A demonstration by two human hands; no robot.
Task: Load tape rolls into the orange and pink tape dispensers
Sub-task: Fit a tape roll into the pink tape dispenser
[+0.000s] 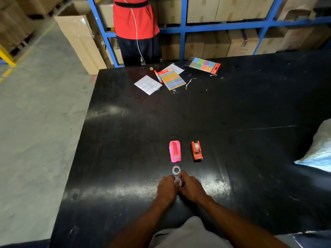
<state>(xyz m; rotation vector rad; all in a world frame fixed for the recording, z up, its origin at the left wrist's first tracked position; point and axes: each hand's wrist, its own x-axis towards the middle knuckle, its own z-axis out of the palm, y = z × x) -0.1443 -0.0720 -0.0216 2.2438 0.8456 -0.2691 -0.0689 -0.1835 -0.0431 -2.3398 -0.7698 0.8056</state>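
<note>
Near edge of black surface point(125, 140): both hands at work.
Left hand point(167, 187): grasping a clear tape roll point(178, 182).
Right hand point(191, 187): gripping the same roll.
Second tape roll point(176, 170): lying flat just beyond the fingers.
Pink dispenser point(175, 151): farther, empty.
Orange dispenser point(196, 150): right of pink, roll seated inside.

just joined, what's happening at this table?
A person is loading tape dispensers. Both hands, left hand and right hand, are closed around a small tape roll over the black table. A second roll lies just beyond. The orange dispenser already holds a roll; the pink dispenser looks empty.
</note>
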